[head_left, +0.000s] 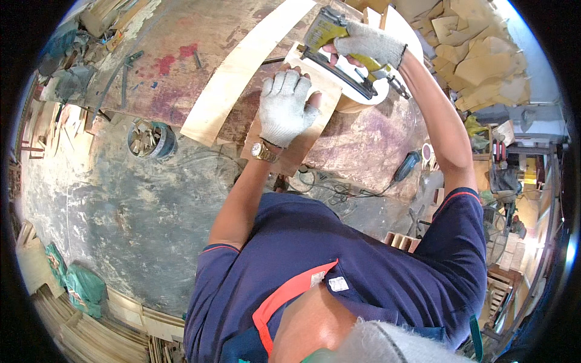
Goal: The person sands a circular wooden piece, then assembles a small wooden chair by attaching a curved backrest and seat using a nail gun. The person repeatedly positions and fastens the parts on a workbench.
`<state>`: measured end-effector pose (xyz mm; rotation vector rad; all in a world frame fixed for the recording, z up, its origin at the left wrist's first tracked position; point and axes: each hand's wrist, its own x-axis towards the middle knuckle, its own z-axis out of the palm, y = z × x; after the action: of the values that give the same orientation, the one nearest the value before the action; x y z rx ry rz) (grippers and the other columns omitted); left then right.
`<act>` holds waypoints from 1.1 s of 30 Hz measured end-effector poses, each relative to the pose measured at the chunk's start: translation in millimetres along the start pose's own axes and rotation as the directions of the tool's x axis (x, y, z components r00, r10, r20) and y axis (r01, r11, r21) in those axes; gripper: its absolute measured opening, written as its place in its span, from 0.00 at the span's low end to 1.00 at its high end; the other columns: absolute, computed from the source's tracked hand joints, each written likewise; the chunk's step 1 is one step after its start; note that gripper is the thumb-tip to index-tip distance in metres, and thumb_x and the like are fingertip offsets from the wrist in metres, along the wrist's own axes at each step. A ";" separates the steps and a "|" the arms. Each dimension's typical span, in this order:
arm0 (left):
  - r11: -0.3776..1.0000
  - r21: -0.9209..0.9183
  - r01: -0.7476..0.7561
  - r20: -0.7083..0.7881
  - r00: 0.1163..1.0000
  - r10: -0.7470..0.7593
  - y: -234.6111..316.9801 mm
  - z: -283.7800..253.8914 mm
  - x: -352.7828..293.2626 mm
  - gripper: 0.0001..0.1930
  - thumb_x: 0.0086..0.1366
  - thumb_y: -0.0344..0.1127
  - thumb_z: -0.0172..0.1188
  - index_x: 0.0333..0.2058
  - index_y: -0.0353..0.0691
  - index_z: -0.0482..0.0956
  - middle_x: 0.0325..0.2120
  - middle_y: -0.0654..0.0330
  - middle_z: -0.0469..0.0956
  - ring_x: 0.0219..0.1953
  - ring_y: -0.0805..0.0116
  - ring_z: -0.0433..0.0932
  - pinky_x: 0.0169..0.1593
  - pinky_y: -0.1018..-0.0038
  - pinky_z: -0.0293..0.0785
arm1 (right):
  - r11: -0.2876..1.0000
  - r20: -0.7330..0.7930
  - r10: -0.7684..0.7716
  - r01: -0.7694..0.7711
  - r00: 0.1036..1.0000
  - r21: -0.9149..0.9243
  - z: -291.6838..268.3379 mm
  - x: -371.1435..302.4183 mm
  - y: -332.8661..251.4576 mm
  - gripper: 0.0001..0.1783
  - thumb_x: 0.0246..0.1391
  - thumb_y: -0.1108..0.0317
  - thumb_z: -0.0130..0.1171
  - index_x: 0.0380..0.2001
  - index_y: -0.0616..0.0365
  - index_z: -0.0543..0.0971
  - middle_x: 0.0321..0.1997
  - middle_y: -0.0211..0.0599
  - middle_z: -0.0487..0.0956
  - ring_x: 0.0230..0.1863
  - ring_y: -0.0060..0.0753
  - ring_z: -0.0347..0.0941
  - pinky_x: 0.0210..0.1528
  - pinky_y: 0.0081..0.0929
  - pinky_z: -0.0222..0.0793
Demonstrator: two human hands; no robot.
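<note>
My right hand (371, 45), in a pale knit work glove with bare fingertips, is wrapped round the handle of a yellow and black nail gun (325, 29). The gun is over the far end of a flat wooden board (328, 107), beside a white rounded piece (399, 33). My left hand (282, 107), gloved the same way, lies flat on the board with its fingers stretched toward the far edge. Left of that hand, a long curved strip of pale wood (233, 81) rests on the stained worktable (181, 30). The gun's nose is hard to make out.
A black and blue corded tool (407, 166) lies on the table's near right part, its cable trailing. Farther left are a hammer-like tool (126, 72) and a bucket of wood scraps (162, 143) on the floor. Thin wood offcuts (478, 57) are heaped at the far right.
</note>
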<state>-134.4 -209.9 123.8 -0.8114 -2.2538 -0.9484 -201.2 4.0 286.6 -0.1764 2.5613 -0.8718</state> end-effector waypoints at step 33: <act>0.890 -0.427 -0.157 0.013 0.984 0.179 -5.6 -5.2 -22.6 0.12 0.56 0.47 0.71 0.29 0.47 0.80 0.31 0.63 0.79 0.36 0.62 0.84 0.43 0.64 0.81 | 0.971 -0.084 0.199 -0.185 0.976 0.150 45.8 -33.2 -65.9 0.19 0.63 0.67 0.68 0.54 0.62 0.80 0.35 0.36 0.86 0.19 0.16 0.69 0.21 0.18 0.68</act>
<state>-122.1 -224.0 109.1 -1.2104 -1.9994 -1.3719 -152.5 -65.3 305.8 0.1592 2.5410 -1.0044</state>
